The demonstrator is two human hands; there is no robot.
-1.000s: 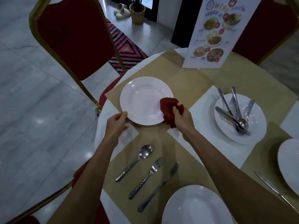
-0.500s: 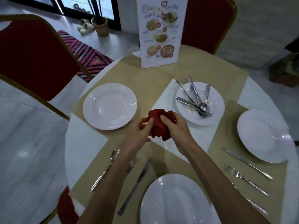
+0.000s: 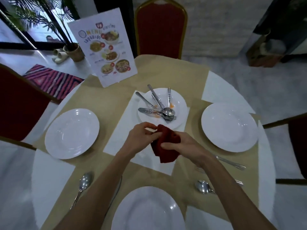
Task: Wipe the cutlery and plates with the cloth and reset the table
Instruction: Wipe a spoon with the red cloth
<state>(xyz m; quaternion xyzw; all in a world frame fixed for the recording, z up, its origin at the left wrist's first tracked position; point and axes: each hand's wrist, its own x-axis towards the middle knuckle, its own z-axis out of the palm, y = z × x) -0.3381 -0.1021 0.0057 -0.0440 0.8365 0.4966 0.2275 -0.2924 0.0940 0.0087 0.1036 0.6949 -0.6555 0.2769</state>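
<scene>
At the middle of the frame both hands meet on the red cloth (image 3: 166, 143). The right hand (image 3: 184, 146) is closed round its bunched middle, thumb laid across the top and fingers curled underneath. The left hand (image 3: 139, 136) pinches the cloth's upper edge between thumb and fingertips, its other fingers loosely bent. A loose corner of the cloth hangs below the hands, over the white mat (image 3: 123, 138). Held between two hands this way, clear of the table, the cloth looks to be getting refolded or gathered so a fresh face turns outward, not used for wiping.

Just above the hands sits the centre plate (image 3: 181, 100), close enough to be the likely next piece. The used cutlery (image 3: 159, 108) lies heaped on it, handles fanned to the upper left and bowls and tines bunched at the lower right, with orange smears showing on the white, so this plate appears not yet wiped.

Further out, the left plate (image 3: 71, 133), the right plate (image 3: 229, 127) and the near plate (image 3: 147, 211) at the bottom edge each lie on a tan mat and look clean. A spoon (image 3: 84, 181) lies at lower left, a second spoon (image 3: 203, 186) at lower right, and a knife (image 3: 230, 162) pokes out beyond the right wrist. A menu card (image 3: 103, 52) stands at upper left.
</scene>
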